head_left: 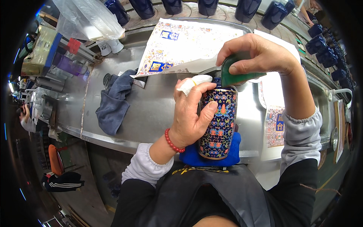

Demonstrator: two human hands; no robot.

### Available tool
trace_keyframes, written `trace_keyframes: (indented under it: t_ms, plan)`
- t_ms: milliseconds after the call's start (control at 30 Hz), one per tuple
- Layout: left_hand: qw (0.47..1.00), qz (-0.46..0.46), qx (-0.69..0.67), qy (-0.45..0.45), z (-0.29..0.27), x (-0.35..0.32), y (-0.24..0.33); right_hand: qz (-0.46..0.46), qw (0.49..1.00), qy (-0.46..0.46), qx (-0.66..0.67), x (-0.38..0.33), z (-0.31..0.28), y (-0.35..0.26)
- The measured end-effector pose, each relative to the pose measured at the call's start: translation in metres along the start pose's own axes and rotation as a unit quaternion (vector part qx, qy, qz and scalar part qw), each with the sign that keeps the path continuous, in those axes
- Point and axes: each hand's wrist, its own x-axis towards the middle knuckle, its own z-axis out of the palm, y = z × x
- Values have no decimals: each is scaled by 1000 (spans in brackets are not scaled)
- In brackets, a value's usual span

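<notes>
Dark blue and covered in a colourful floral pattern, a bottle [219, 126] lies with its neck pointing away from me. Beneath its near end is a bright blue cloth [236, 145]. My left hand [191, 119] is closed around the bottle's left side near the shoulder, thumb on top; a white wrap [197, 82] covers one of its fingers. A flat green scraper [233, 69] is pinched in my right hand [261, 55], its edge against the bottle's shoulder beside the neck. The scraper and fingers partly hide the neck.
Printed decal sheets [189, 41] lie on a tray beyond the bottle, and another sheet [275, 126] lies to the right. A grey-blue rag [115, 102] rests on the steel table [151, 109]. Several plain blue bottles [247, 9] line the far conveyor. A sink [321, 90] is at right.
</notes>
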Motion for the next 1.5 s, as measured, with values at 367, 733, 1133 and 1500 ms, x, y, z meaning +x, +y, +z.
trace_keyframes:
  t_ms: [367,733,1133,1500]
  plan:
    - [992,66,108,9,-6,-4,-2,-32,997,37,-55,-3,5,-1]
    - [982,103,160,-9,-11,3,0,-37,997,42,-52,-6,7,-1]
    - [972,138,189,-16,-15,8,-5,-55,985,148,-72,-26,19,6]
    - [960,180,211,-39,-17,10,2,14,938,342,-53,-57,78,-3]
